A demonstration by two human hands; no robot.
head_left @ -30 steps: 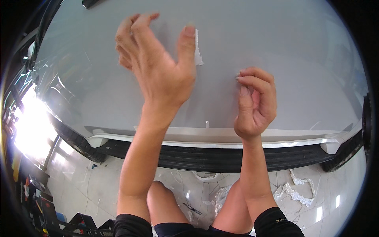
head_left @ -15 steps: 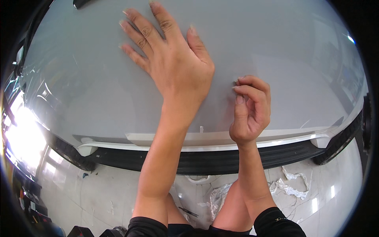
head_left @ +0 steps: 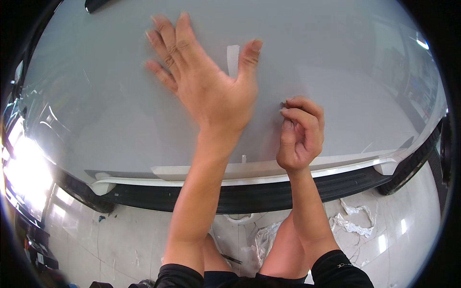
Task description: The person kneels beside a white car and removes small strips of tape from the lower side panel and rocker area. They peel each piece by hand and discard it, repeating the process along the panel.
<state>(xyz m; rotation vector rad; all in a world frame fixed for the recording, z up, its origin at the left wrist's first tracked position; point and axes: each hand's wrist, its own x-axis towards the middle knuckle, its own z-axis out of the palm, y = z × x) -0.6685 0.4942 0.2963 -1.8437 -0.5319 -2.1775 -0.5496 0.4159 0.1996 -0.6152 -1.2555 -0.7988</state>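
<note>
A broad, glossy grey car body panel (head_left: 182, 139) spreads out in front of me. My left hand (head_left: 211, 86) is open over it, palm down, with the fingers stretched to the upper left and the thumb spread wide; it is slightly blurred. Between its thumb and index finger a white strip (head_left: 232, 60) shows on the panel, its lower end hidden by the hand. To the right, my right hand (head_left: 302, 137) is held just over the panel, fingers curled toward the thumb. Something small and dark shows at its fingertips, too small to name.
A small pale tab (head_left: 244, 159) sits near the panel's lower edge. Below run a white trim edge (head_left: 259, 178) and a black ledge (head_left: 259, 199). Crumpled white film (head_left: 353, 223) and a dark pen-like tool (head_left: 231, 259) lie on the tiled floor. A black part (head_left: 93, 5) stands at the upper left.
My left hand has come slightly toward me and its thumb has swung outward, uncovering the white strip. The right hand keeps its curl and has barely shifted.
</note>
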